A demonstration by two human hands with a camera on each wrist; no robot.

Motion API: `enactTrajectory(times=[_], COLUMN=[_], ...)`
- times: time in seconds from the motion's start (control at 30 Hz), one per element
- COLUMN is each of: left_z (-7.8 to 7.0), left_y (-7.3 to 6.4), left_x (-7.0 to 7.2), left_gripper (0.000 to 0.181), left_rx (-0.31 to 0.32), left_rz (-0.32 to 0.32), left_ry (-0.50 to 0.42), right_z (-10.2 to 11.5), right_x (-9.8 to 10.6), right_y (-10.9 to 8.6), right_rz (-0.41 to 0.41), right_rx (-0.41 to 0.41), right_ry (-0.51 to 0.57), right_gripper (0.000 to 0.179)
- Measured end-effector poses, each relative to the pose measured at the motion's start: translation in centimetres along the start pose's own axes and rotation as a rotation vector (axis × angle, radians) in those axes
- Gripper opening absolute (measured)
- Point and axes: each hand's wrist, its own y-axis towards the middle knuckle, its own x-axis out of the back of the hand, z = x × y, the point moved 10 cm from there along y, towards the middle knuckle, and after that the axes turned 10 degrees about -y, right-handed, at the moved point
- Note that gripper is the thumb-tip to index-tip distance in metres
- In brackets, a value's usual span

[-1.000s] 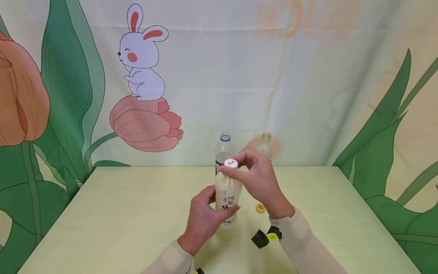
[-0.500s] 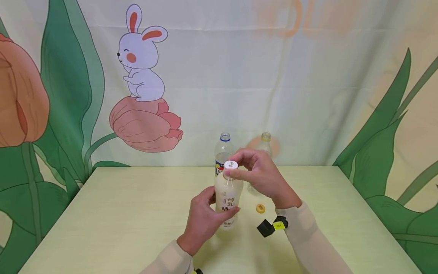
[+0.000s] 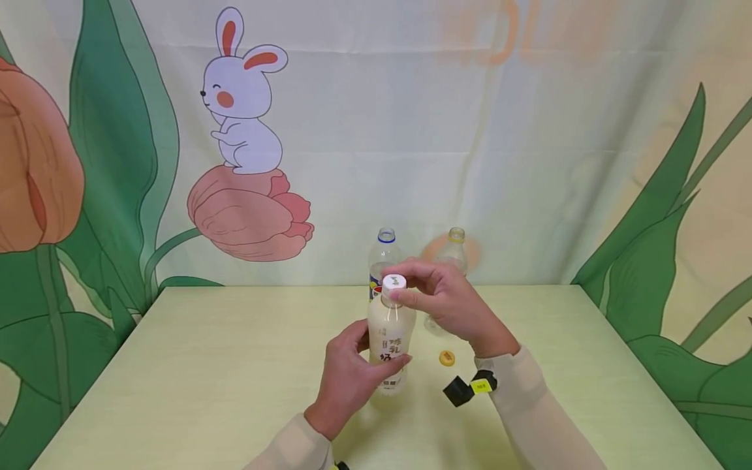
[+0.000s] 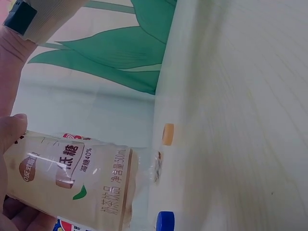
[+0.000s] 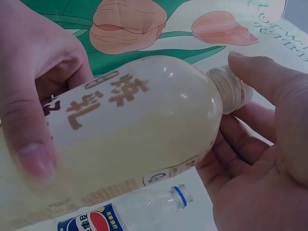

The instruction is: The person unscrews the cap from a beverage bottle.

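My left hand [image 3: 355,369] grips a milk tea bottle [image 3: 390,320] round its lower half, thumb across the front. The bottle stands nearly upright and is full of a pale drink; its base shows a little above the table in the left wrist view. At its top my right hand [image 3: 455,300] pinches the white cap [image 3: 394,282] between thumb and fingers. From the right wrist view, the thumb and a finger lie on either side of the bottle's neck [image 5: 226,89], and the other fingers curl loosely below. The cap sits on the neck.
Behind stand an uncapped Pepsi bottle [image 3: 385,251] with a blue neck ring and an uncapped clear bottle [image 3: 456,251] with a yellow ring. A yellow cap [image 3: 447,358] lies on the table [image 3: 223,378], and a blue cap [image 4: 165,221] shows in the left wrist view.
The right hand has shifted outward and its wrist has swung to the right. The print on the white cap has turned. The left hand keeps its grip, nearly still.
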Motion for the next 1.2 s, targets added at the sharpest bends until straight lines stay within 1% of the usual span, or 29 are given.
enactTrajectory(times=[0.07, 0.13, 0.27, 0.33, 0.4, 0.5, 0.57, 0.67, 0.77, 0.87, 1.2], left_z=[0.0, 0.1, 0.2, 0.2, 0.2, 0.1, 0.0, -0.1, -0.2, -0.1, 0.2], left_y=[0.0, 0.0, 0.1, 0.1, 0.1, 0.2, 0.2, 0.1, 0.1, 0.1, 0.1], left_x=[0.0, 0.0, 0.1, 0.1, 0.1, 0.1, 0.1, 0.1, 0.2, 0.3, 0.4], left_gripper=[0.056, 0.056, 0.056, 0.056, 0.056, 0.055, 0.055, 0.054, 0.054, 0.054, 0.057], left_rx=[0.010, 0.023, 0.042, 0.044, 0.042, 0.037, 0.032, 0.027, 0.025, 0.029, 0.041], left_rz=[-0.004, -0.004, -0.006, -0.007, -0.010, -0.014, -0.015, -0.018, -0.022, -0.024, -0.015], left_ry=[0.002, -0.002, -0.003, -0.004, -0.006, -0.011, -0.018, -0.020, -0.011, 0.003, 0.010], right_z=[-0.1, -0.3, -0.2, 0.0, 0.2, 0.5, 0.6, 0.7, 0.6, 0.5, 0.5], right_x=[0.0, 0.2, 1.0, 1.3, 1.5, 1.5, 1.4, 1.3, 1.2, 1.1, 0.7], right_y=[-0.1, -0.3, -0.7, -0.9, -1.2, -1.5, -1.7, -1.9, -2.0, -1.9, -1.3], right_rz=[-0.015, -0.053, -0.188, -0.264, -0.332, -0.420, -0.467, -0.513, -0.527, -0.515, -0.407], right_rx=[-0.016, -0.038, -0.071, -0.089, -0.108, -0.139, -0.147, -0.152, -0.155, -0.151, -0.095], right_ry=[0.012, 0.035, 0.086, 0.070, 0.032, -0.022, -0.031, -0.037, -0.041, -0.034, 0.022], right_gripper=[0.033, 0.036, 0.035, 0.031, 0.030, 0.031, 0.032, 0.034, 0.032, 0.029, 0.024])
